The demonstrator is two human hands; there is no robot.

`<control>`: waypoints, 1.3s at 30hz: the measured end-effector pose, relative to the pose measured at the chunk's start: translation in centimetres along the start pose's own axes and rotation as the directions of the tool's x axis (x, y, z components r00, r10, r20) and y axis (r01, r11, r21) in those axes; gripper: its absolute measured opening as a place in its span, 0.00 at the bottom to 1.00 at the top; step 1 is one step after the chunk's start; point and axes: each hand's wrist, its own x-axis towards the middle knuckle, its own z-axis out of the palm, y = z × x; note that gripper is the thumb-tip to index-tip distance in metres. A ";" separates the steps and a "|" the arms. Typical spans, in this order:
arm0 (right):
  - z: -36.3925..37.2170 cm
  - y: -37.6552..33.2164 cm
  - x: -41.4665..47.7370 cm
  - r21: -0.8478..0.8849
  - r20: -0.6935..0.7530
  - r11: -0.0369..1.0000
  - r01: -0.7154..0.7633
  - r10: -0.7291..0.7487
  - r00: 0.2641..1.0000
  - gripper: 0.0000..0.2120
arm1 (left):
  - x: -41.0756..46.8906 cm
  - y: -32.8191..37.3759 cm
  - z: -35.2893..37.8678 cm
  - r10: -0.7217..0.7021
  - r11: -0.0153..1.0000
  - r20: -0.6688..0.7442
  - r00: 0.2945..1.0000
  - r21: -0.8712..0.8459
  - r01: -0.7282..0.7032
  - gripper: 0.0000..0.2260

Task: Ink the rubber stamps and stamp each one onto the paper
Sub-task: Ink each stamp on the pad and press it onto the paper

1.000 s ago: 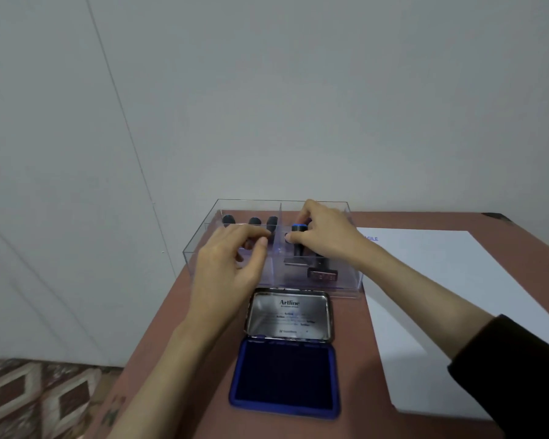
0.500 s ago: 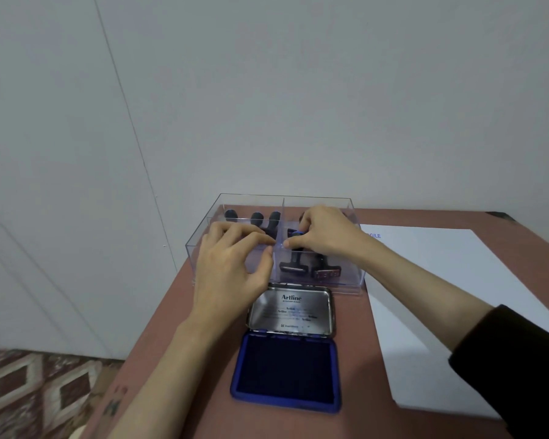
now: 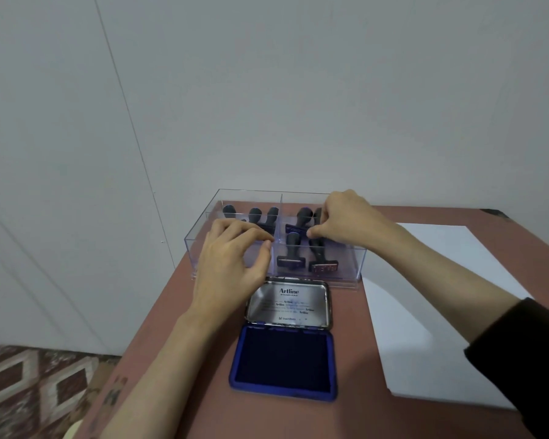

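Fingers (image 3: 318,231) of your right hand (image 3: 349,221) pinch a stamp (image 3: 323,266) in the box (image 3: 199,248); your left hand (image 3: 232,261) rests slack on its rim.

A second ago the right hand (image 3: 352,221) held the blue-topped stamp (image 3: 291,248) up beside the divider of the clear box (image 3: 197,248). That stamp now stands on its base at the front left of the box's right compartment, its handle free. The hand has slid rightward, away from the divider, uncovering the back stamp (image 3: 303,214) in that compartment. Its thumb and forefinger now pinch the handle top of the front-right stamp (image 3: 323,266).
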 end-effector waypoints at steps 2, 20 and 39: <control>0.2 -0.6 -0.3 -0.063 0.039 0.998 -0.010 0.012 0.999 0.18 | 0.0 0.0 0.0 -0.008 1.000 0.010 1.000 -0.011 0.008 0.12; 0.0 -0.2 -0.9 0.295 -0.162 0.946 -0.135 0.189 0.969 0.14 | -0.2 0.0 -0.1 -0.031 0.999 0.036 0.999 -0.038 0.032 0.14; 4.1 -3.8 -12.7 0.511 -0.312 0.799 0.315 -0.169 0.935 0.08 | -3.5 -0.7 -1.8 -0.160 0.986 0.280 0.947 0.009 0.164 0.07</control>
